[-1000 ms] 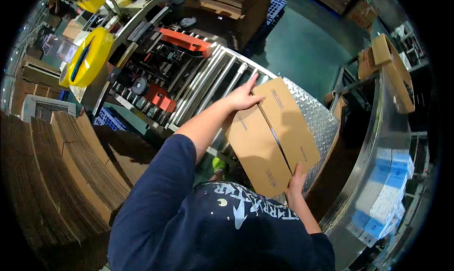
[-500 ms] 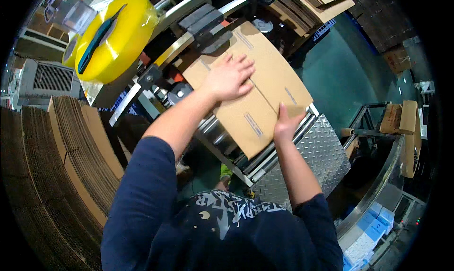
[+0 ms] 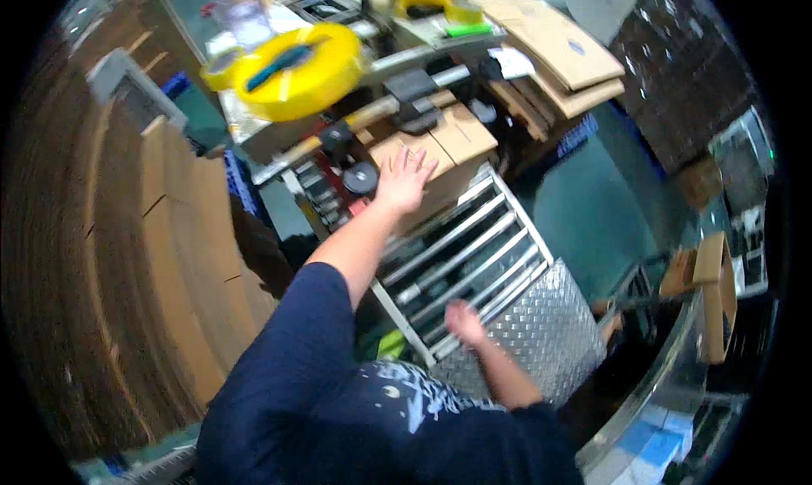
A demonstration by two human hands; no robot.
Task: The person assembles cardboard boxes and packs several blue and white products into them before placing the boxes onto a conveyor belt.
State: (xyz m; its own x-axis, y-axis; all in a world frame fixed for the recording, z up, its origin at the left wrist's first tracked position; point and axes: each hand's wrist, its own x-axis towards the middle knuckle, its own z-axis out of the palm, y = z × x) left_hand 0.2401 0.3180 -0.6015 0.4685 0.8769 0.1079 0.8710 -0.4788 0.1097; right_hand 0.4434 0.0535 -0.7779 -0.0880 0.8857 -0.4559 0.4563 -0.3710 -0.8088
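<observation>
A closed brown cardboard box (image 3: 461,138) lies partly under the dark head of a taping machine (image 3: 413,92), at the far end of a roller conveyor (image 3: 507,223). My left hand (image 3: 406,180) rests on the near part of the box top with its fingers spread. Apart from the box, my right hand (image 3: 463,321) hovers by the near edge of the conveyor, smeared by motion, so its fingers cannot be made out. Between the two hands, bare metal rollers show.
A big yellow tape roll (image 3: 330,79) sits on the bench at the far left. Tall stacks of flat cardboard (image 3: 190,257) stand along my left side. A diamond-plate metal step (image 3: 545,333) adjoins the conveyor. More flat cardboard (image 3: 558,41) lies at the far right.
The box has moved away from me, in under the machine head, baring the rollers. My left hand went along with it; my right hand left the box and drew back toward me.
</observation>
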